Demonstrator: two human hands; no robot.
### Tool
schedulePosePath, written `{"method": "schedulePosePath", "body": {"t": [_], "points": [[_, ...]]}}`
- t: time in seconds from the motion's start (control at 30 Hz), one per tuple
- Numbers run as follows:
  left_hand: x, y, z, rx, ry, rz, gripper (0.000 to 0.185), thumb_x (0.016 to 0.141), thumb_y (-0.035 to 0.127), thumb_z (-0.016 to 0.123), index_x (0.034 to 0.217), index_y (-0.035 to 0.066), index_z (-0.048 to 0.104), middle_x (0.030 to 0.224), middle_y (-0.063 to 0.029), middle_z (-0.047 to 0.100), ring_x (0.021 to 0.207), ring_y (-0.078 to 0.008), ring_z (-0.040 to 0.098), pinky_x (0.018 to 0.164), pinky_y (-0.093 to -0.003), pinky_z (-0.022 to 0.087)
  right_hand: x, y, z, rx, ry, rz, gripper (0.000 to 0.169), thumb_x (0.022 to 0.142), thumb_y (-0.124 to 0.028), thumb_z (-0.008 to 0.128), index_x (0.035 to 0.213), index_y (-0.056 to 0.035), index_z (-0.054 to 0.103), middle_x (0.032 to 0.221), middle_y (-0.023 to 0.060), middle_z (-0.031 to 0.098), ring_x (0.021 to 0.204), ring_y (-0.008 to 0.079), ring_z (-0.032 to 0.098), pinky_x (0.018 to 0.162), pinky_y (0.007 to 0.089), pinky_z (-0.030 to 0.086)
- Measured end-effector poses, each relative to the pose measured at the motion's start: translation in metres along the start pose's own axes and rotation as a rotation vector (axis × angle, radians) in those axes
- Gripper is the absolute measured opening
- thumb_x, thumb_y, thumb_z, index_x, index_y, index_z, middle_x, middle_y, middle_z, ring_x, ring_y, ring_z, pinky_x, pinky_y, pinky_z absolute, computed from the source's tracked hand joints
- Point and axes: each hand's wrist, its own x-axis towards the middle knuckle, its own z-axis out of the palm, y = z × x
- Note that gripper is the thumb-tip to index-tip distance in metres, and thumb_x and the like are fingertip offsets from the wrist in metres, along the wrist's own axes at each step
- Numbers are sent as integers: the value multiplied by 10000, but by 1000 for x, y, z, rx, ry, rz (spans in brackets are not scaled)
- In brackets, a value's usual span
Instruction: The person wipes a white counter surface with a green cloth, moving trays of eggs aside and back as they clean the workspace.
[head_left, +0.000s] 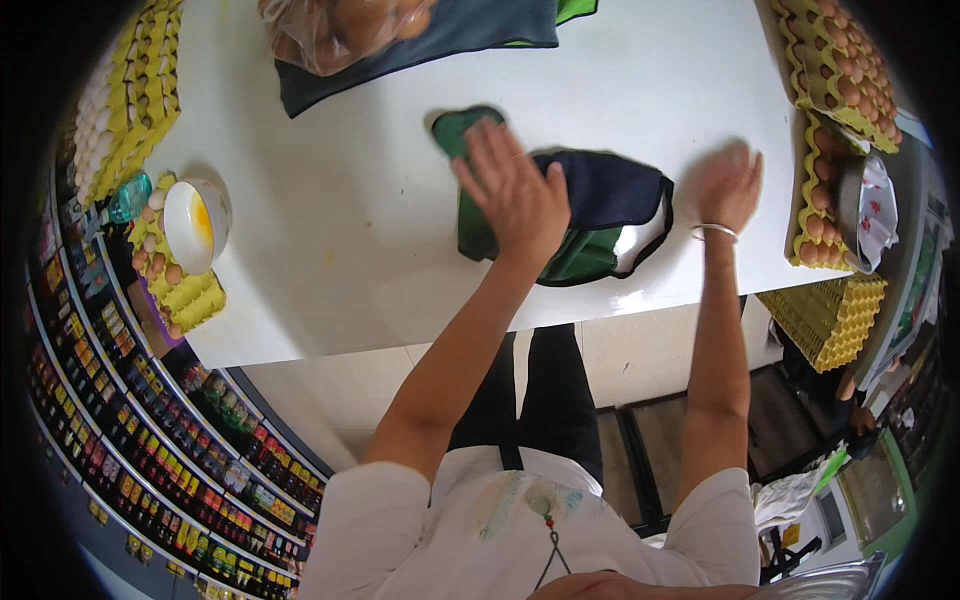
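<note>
On the white tabletop (322, 247) lies a folded green and navy fabric item (607, 191) with black edging. Its right end forms an open loop of dark trim, with the tabletop showing through. My left hand (517, 191) rests palm down across the left part of the fabric, fingers spread, covering some of it. A rounded green end (450, 131) sticks out beyond those fingertips. To the right of the fabric, and apart from it, my right hand (726, 187) is blurred and holds nothing visible. A light bangle (714, 231) circles that wrist.
Egg trays stand at the left (142, 97) and right (840, 67). A bowl with yellow residue (199, 225) sits on a left tray. A metal basin (855, 214) is at the right edge. Farther back, a plastic bag of round brown items (337, 30) rests on grey cloth (480, 34).
</note>
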Motion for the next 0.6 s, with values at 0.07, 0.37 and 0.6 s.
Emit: {"method": "schedulePosePath", "body": {"t": [0.07, 0.37, 0.6], "points": [[22, 3, 12, 52, 31, 260, 648, 891, 306, 591, 1386, -87, 446, 1492, -226, 406, 1443, -340, 297, 1170, -584, 143, 0, 6, 4, -30, -38, 289, 524, 1011, -337, 410, 1466, -79, 433, 1525, 118, 408, 1423, 302, 354, 1187, 437, 251], [128, -33, 14, 38, 143, 575, 570, 855, 398, 626, 1314, 66, 571, 1427, -99, 531, 1368, -254, 416, 1156, -488, 246, -4, -17, -1, -121, -74, 327, 587, 1029, -441, 288, 1508, -113, 378, 1579, 79, 340, 1463, 265, 287, 1204, 410, 194], [66, -179, -65, 207, 103, 302, 535, 899, 248, 603, 1402, 102, 496, 1478, -134, 468, 1362, -337, 417, 1140, -542, 256, -1, -19, 1, -132, -37, 337, 560, 1029, -440, 312, 1491, -139, 413, 1558, 56, 382, 1443, 257, 329, 1189, 413, 232]]}}
